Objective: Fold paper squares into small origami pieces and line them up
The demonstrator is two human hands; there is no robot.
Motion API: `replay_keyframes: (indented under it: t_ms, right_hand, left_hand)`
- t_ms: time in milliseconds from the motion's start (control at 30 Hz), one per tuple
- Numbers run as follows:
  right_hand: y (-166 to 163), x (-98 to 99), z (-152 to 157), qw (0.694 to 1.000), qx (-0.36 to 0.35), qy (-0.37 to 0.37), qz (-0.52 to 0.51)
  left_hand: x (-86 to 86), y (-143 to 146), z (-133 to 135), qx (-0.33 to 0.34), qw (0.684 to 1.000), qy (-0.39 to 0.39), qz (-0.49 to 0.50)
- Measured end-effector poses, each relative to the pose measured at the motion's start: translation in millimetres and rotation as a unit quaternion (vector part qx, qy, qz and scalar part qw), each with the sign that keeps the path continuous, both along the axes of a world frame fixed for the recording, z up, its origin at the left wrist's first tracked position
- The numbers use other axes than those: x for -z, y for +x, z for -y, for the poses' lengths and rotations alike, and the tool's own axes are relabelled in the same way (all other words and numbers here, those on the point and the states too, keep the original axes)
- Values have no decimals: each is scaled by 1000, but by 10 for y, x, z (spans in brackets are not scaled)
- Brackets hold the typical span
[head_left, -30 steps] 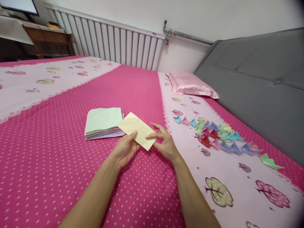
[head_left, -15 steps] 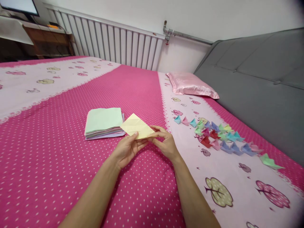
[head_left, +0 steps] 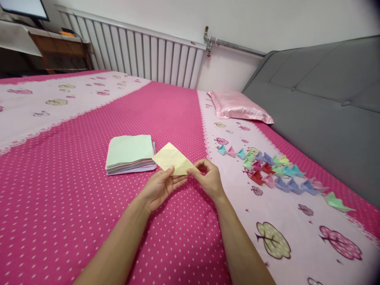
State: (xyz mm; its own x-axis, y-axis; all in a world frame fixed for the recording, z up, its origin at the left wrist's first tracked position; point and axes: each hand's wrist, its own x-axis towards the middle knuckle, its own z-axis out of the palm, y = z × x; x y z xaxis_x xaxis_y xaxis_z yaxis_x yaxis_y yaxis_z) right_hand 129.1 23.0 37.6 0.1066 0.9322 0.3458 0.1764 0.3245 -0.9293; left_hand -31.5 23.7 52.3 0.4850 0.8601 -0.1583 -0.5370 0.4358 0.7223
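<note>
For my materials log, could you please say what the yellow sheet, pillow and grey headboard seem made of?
Yellow sheet: matte paper, by its crisp fold lines.
Pillow: probably satin-like fabric, by its glossy sheen.
Grey headboard: dull upholstery, by its buttoned seams; leatherette or cloth unclear.

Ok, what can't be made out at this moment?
- Yellow paper, head view: its underside faces away from the camera.
- Left hand, head view: part of its fingers is hidden behind that paper.
- Paper stack, head view: the lower sheets' faces are covered by the green top sheet.
- Monitor, head view: cut off by the top edge.
</note>
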Motion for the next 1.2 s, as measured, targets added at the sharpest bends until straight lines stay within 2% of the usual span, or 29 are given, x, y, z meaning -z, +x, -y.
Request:
replay_keyframes:
  t_ms: [133,267,367,567,767,1000,1200]
  right_hand:
    - [-21,1,-2,1000,3,-11,-28]
    - [-32,-15,1,999,-8,-20,-44]
    - [-32,-18,7,998,-17,-25,-54]
    - [-18,17,-9,995,-63,-46,-67]
    - [-14,16,-9,989,-113,-61,-72]
    - [-1,54,-21,988,-113,-84,-64]
    - [-13,88,-20,985,-110,-111,-67]
  left_hand:
    - [5,-6,4,-1,1000,7,-14]
    - [35,4,19,10,996,70,-54]
    - [79,22,20,-24,990,102,-99]
    - [145,16,-32,-84,987,63,-124]
    - [134,11,-30,-61,984,72,-153]
    - [143,15,3,-19,977,102,-184]
    - [142,31,-7,-71,968,85,-226]
